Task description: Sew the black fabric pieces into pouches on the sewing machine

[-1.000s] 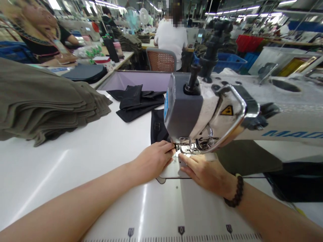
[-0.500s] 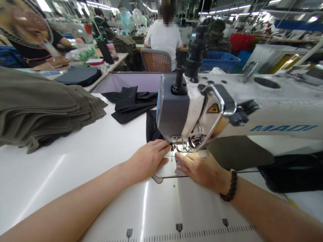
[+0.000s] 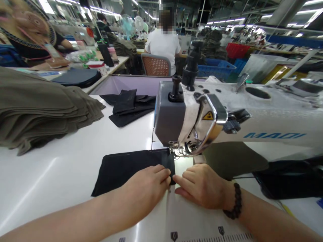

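A folded black fabric piece [image 3: 126, 164] lies flat on the white table, its right edge by the presser foot [image 3: 174, 149] of the sewing machine [image 3: 174, 111]. My left hand [image 3: 151, 183] rests over the near right part of this fabric, fingers pressed together at its corner. To the right of the edge is my right hand [image 3: 205, 185], its index fingertip touching the fabric's side. Thumb and index of that hand are apart, and the other fingers curl in. Whether the needle is in the fabric cannot be seen.
Olive fabric pieces [image 3: 45, 107] are stacked at the left. More black pieces [image 3: 128, 104] lie behind the machine head. An olive panel [image 3: 234, 159] and a black bundle [image 3: 290, 178] lie at the right. A person in white [image 3: 163, 43] sits ahead.
The black fabric has turned and come nearer, and now lies to the left of the presser foot. Both hands have moved back from the needle area toward me.
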The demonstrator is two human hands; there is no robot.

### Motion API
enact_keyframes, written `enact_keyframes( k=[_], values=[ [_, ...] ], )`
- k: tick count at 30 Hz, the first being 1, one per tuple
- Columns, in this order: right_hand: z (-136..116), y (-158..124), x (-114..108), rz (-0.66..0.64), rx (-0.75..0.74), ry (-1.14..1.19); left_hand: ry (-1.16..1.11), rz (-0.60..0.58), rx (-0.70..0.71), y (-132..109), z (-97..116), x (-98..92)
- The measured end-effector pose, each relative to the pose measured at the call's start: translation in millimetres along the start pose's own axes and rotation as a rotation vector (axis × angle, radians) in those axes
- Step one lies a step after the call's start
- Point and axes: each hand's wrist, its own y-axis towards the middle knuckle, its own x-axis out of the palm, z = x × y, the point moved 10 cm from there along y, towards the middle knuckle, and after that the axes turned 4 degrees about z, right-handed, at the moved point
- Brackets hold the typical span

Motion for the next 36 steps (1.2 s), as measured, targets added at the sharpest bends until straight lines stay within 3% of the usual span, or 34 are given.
enact_keyframes(
  k=[7, 11, 23, 30, 36],
  values=[
    [-7.3, -1.1, 13.3, -0.092, -0.031, -0.014, 0.03, -0.054, 0.042, -0.8, 5.7, 7.7],
    [-0.6, 0.0, 14.1, -0.114, 0.029, -0.032, 0.038, 0.026, 0.047, -2.6, 2.0, 8.0],
    [26.6, 0.5, 16.2, -0.051, 0.231, -0.15, -0.037, 0.087, -0.062, 2.6, -32.5, 10.3],
    [38.3, -3.1, 24.4, -0.142, 0.365, -0.153, -0.06, 0.126, -0.105, 9.2, -45.8, 8.1],
    [39.0, -4.0, 24.4, -0.171, 0.379, -0.128, -0.064, 0.178, -0.155, 10.7, -58.5, 9.9]
  ],
)
